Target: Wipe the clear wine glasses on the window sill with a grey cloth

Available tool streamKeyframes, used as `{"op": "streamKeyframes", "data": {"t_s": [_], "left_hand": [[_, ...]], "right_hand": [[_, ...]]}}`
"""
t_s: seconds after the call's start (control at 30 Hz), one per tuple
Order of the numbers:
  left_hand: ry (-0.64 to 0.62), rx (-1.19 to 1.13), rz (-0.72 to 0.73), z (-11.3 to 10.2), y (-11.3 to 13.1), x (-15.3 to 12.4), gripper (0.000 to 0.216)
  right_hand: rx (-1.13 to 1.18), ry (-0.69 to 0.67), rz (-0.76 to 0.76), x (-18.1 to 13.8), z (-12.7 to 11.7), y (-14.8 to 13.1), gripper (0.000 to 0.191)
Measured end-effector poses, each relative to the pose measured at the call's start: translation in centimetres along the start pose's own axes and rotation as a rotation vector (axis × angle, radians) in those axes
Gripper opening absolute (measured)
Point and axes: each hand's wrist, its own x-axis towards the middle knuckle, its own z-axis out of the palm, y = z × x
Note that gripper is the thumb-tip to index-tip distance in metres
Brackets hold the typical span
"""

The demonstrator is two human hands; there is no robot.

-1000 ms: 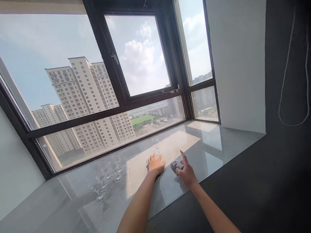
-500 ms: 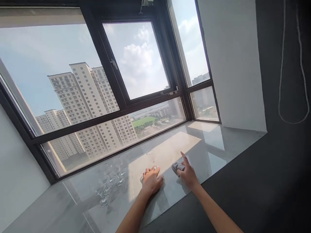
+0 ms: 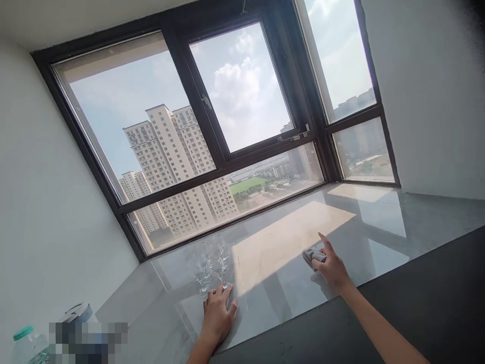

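My left hand (image 3: 219, 314) is low over the sill, its fingers closed at the foot of a clear stemmed glass (image 3: 226, 285). That glass stands upright beside several other stemmed glasses (image 3: 205, 275), grouped just behind it; their clear bowls are hard to tell apart. To the right, my right hand (image 3: 334, 271) grips a bunched grey cloth (image 3: 311, 256) between thumb and fingers, with the index finger stretched out. The cloth is just over the sill's surface; whether it touches I cannot tell.
The glossy grey stone sill (image 3: 273, 290) ends at a front edge above a dark drop. A dark-framed window (image 3: 223, 163) runs behind it. A bottle with a green cap (image 3: 23, 332) and a blue-white container (image 3: 78, 312) stand at lower left, partly pixelated.
My left hand has carried the stemmed glass left, from the sunlit patch to the group of glasses. My right hand still holds the cloth. The view has swung left, bringing the bottle in.
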Motion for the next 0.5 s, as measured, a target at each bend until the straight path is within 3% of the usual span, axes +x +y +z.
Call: {"op": "streamKeyframes", "data": {"t_s": [0.13,0.27,0.5], "left_hand": [[0.150,-0.066,-0.031,0.8,0.2,1.5,0.030],[0.340,-0.144,-0.166,1.0,0.2,3.3,0.008],[0.303,-0.349,-0.423,2.1,-1.7,4.8,0.025]], "right_hand": [[-0.016,0.001,0.038,0.3,0.0,-0.1,0.085],[-0.038,-0.016,0.074,1.0,0.2,0.0,0.086],[-0.030,-0.041,0.119,1.1,0.4,-0.2,0.083]]}}
